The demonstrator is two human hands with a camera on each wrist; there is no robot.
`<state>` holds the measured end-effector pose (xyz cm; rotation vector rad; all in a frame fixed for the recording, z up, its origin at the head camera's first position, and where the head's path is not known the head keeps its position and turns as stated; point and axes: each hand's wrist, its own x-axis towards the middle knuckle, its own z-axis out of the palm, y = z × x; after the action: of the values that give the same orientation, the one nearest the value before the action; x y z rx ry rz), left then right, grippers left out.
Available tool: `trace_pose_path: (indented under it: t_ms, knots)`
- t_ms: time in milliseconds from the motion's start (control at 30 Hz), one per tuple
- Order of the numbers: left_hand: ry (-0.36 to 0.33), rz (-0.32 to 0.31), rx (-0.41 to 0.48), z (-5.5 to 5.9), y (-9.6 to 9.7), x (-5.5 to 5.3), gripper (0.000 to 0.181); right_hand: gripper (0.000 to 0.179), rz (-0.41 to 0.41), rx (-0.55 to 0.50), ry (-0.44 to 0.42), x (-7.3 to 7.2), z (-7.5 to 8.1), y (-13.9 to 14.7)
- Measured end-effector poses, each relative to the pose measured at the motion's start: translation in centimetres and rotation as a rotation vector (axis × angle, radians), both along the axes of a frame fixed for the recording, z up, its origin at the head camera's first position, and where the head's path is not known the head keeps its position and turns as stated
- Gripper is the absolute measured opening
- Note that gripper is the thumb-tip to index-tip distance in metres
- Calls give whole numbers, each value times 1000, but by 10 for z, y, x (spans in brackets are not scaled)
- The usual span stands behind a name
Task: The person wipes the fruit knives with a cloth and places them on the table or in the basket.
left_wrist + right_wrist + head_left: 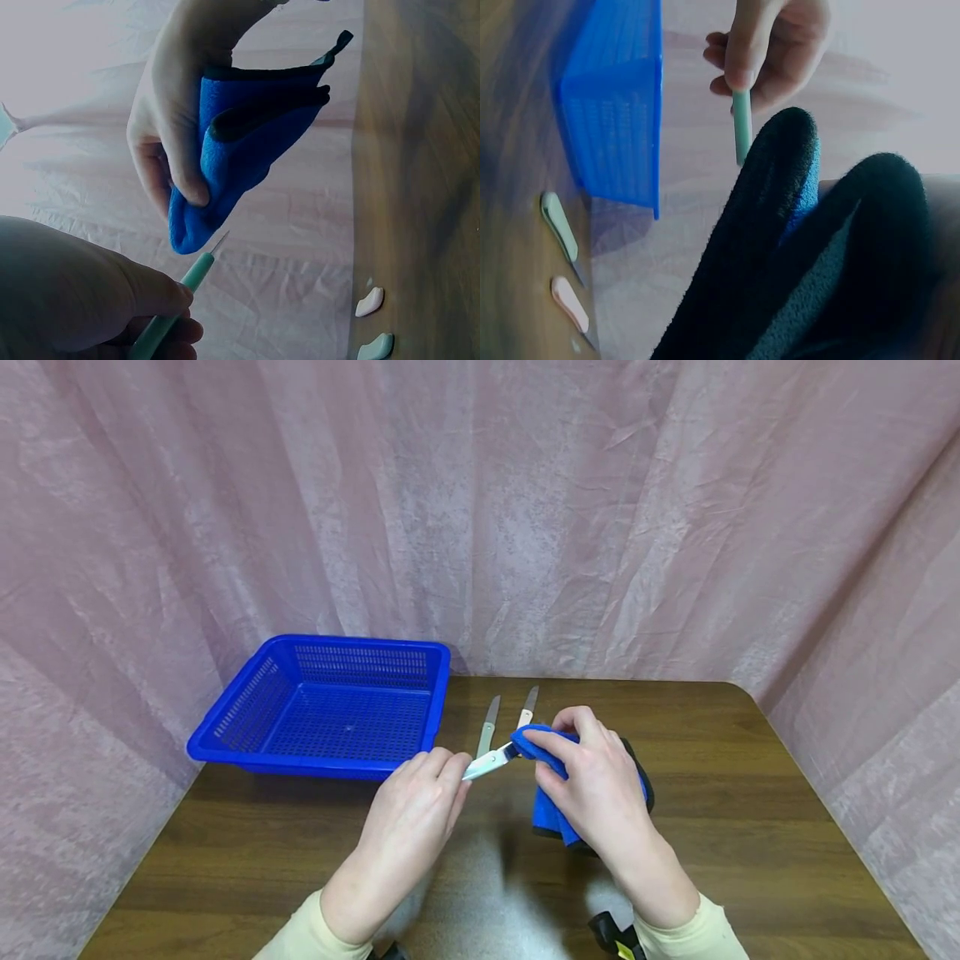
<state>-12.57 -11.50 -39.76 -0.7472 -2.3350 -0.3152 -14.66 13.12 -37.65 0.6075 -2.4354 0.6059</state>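
My left hand (416, 806) grips the pale green handle of a small knife (489, 762), which points right and slightly up. Opposite it, my right hand (600, 785) pinches a folded blue cloth (553, 817) with dark edging between thumb and fingers. The cloth's folded end overlaps the blade in the head view, hiding most of it. In the left wrist view, the thin blade tip shows right beside the cloth (247, 150). Behind the hands, a green-handled knife (487, 731) and a pale pink-handled knife (528, 708) lie on the table, blades pointing away.
A blue plastic basket (322, 770) with slotted walls stands at the back left of the wooden table (720, 860). Pink curtains (480, 527) hang behind the table and along its sides. Near the right sleeve is a black strap piece (611, 935).
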Motion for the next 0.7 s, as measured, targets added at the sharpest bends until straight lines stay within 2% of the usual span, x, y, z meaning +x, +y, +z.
trace_pose_path:
  t_ms: [367, 700]
  knots:
    - [5, 3, 1, 0, 0, 0, 31, 36, 42, 47, 57, 2, -1, -11]
    - [14, -3, 7, -1, 0, 0, 31, 37, 53, 61, 26, 0, -4, -13]
